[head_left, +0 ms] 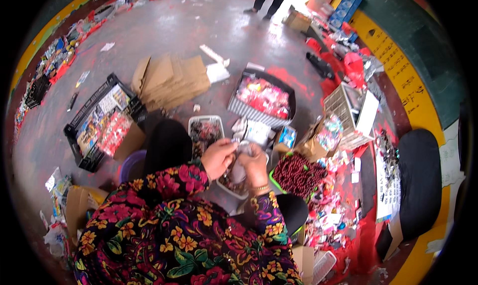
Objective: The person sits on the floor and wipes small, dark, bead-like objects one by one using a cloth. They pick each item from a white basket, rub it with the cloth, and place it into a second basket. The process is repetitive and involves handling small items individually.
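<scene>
Sitting on the grey floor (164, 31), with the left hand (218, 158) and the right hand (255, 163) both pinching a small clear packet (242, 150) in a tight grip, just above a white tray (234, 188). Lying near: a green basket of dark red beads (298, 174), a black crate (102, 120), flat cardboard (169, 80).

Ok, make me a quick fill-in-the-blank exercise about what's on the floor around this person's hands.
1. Both hands, left and right, hold a small clear ____ between them.
2. The green tray right of the hands is full of dark ____ beads.
3. The flattened boxes on the floor are made of ____.
4. The crate to the left, holding colourful packets, is ____ in colour.

Missing words: packet; red; cardboard; black
</scene>
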`<state>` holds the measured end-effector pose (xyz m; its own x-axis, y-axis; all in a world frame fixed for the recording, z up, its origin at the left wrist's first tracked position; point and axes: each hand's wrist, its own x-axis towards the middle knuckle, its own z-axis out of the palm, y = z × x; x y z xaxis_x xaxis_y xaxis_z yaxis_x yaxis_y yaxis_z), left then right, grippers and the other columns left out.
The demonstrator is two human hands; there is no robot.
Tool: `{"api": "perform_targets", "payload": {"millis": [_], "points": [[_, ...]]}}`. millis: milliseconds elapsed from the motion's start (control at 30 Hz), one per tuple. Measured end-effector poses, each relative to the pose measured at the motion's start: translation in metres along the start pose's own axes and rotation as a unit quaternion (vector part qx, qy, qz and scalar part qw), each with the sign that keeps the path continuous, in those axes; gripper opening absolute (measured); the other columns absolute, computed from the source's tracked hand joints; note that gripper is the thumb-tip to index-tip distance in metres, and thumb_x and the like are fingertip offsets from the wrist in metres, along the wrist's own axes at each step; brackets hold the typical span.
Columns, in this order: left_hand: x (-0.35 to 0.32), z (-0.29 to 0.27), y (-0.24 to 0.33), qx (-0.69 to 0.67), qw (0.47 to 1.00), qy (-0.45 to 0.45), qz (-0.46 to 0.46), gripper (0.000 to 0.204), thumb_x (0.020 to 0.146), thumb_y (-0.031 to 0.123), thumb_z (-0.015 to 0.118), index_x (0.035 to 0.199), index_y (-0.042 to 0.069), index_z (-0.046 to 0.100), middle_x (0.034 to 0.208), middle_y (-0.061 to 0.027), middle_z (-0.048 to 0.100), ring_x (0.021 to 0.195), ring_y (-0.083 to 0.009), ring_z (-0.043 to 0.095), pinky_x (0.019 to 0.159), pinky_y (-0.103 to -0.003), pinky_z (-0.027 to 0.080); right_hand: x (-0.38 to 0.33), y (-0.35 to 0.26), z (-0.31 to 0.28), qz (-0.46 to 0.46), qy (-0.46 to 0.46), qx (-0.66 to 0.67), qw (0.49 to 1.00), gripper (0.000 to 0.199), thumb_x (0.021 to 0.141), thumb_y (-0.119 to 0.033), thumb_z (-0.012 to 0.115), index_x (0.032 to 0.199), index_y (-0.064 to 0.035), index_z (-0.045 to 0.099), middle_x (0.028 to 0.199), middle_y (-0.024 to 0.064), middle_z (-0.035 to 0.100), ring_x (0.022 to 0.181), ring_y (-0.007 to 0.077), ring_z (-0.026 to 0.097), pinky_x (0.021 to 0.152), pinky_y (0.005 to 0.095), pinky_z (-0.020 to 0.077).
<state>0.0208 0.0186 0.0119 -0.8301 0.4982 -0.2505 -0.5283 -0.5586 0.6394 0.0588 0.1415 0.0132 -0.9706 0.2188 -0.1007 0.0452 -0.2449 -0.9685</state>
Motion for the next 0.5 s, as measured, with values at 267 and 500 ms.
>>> {"api": "perform_targets", "payload": {"millis": [267,500], "points": [[0.008,-0.007,0.033,0.056,0.998,0.005,-0.001,0.011,0.09,0.019,0.05,0.09,0.009,0.053,0.074,-0.0016,0.058,0.055,-0.0052,0.049,0.041,-0.017,0.03,0.005,-0.013,-0.038,0.029,-0.044,0.207,0.977,0.019,0.074,0.003,0.05,0.091,0.0014,0.056,0.083,0.0071,0.061,0.071,0.0144,0.059,0.066,0.0251,0.0484],[-0.014,0.019,0.049,0.203,0.97,-0.034,-0.129,0.016,0.09,0.015,0.049,0.103,0.006,0.052,0.088,0.0008,0.054,0.072,-0.0036,0.051,0.051,-0.015,0.035,0.0,-0.032,-0.058,0.05,-0.061,0.298,0.951,0.039,0.084,-0.006,0.05,0.119,0.007,0.041,0.107,0.015,0.055,0.092,0.0208,0.058,0.082,0.0316,0.0488]]}}
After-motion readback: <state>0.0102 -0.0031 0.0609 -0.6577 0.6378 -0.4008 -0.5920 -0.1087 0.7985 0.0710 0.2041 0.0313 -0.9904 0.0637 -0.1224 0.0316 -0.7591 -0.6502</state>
